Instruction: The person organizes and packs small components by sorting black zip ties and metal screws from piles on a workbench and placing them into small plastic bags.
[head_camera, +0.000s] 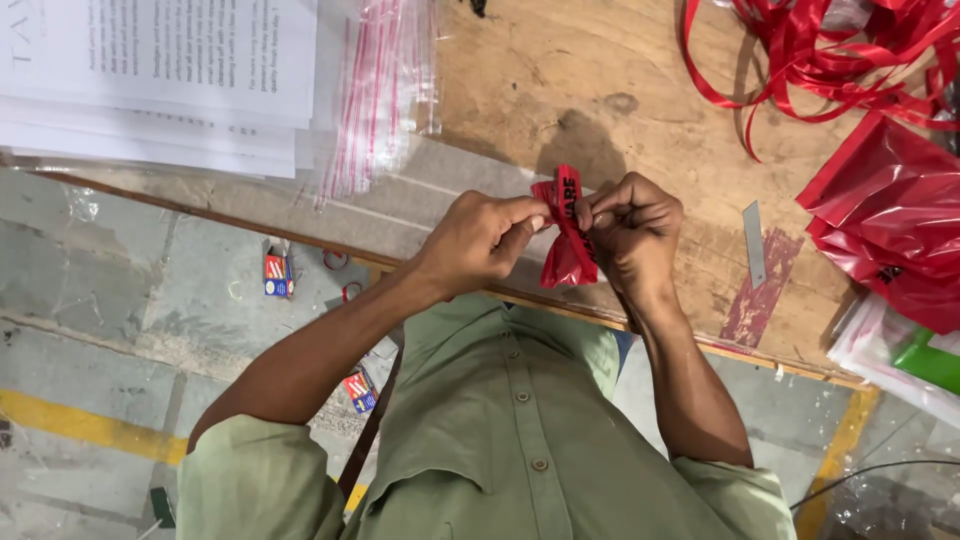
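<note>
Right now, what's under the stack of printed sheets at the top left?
The stack of printed sheets lies on the wooden table. Clear zip bags with red seal lines stick out from under its right edge; how far they run underneath is covered.

Bare wooden tabletop (520, 70) beyond hands.

Two hands (480, 240) (635, 225) are seen, one crumpled red plastic ribbon piece (567, 235), one small grey metal blade (755, 243), and two small printed cardboard boxes (277, 274) (360, 388) on the floor.

Paper stack (160, 70), perhaps a blade (755, 243)
</note>
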